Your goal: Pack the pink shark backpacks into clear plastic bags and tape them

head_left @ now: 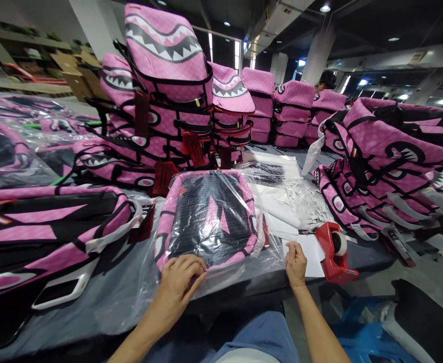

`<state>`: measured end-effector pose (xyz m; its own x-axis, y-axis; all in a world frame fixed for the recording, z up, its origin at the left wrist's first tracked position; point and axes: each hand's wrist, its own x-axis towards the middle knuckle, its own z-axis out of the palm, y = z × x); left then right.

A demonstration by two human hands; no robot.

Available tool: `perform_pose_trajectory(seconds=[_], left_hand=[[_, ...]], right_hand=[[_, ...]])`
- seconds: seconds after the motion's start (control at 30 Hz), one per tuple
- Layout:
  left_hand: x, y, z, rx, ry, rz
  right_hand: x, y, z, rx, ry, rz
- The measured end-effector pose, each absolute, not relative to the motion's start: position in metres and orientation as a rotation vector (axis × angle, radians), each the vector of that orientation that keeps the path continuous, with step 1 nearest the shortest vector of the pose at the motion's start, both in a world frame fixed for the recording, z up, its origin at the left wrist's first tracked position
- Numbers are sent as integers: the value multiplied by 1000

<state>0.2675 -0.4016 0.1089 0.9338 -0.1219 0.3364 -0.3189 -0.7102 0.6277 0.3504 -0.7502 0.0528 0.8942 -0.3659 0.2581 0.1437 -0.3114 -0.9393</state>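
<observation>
A pink and black backpack (214, 217) lies flat on the table in front of me, inside a clear plastic bag (240, 272). At its near left corner, my left hand (181, 275) has its fingers curled over the plastic and the bag's edge. My right hand (295, 262) is closed in a pinch on the plastic's right side, apart from the backpack. Just beyond that hand is a red tape dispenser (335, 252) with a roll of tape, standing by white paper (308, 257). Part of the backpack's near edge is hidden under my left hand.
Stacked pink backpacks (168, 60) with shark-teeth prints rise behind, and more backpacks (384, 151) are piled at right. Another backpack (55, 227) and a white-cased phone (66, 285) lie at left. Clear plastic bags (297, 201) are spread behind the dispenser. A blue stool (369, 327) stands below right.
</observation>
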Motion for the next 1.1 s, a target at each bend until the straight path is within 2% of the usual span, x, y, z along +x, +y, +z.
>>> perform_pose_trajectory(seconds=[0.23, 0.4, 0.57, 0.63, 0.8, 0.93, 1.1], left_hand=[[304, -392, 113, 2044, -181, -174], [306, -392, 105, 2021, -176, -199], [309, -389, 95, 2035, -204, -194], [310, -387, 90, 2034, -211, -192], [312, -384, 83, 2051, -211, -173], [313, -384, 83, 2067, -180, -168], [316, -384, 84, 2084, -176, -180]], right_hand=[[362, -745, 64, -2031, 155, -426], [352, -774, 87, -2065, 210, -382], [302, -869, 133, -2257, 503, -737], [282, -903, 142, -2297, 670, -757], [270, -930, 130, -2175, 758, -574], [280, -926, 117, -2000, 820, -612], [297, -928, 116, -1989, 730, -629]])
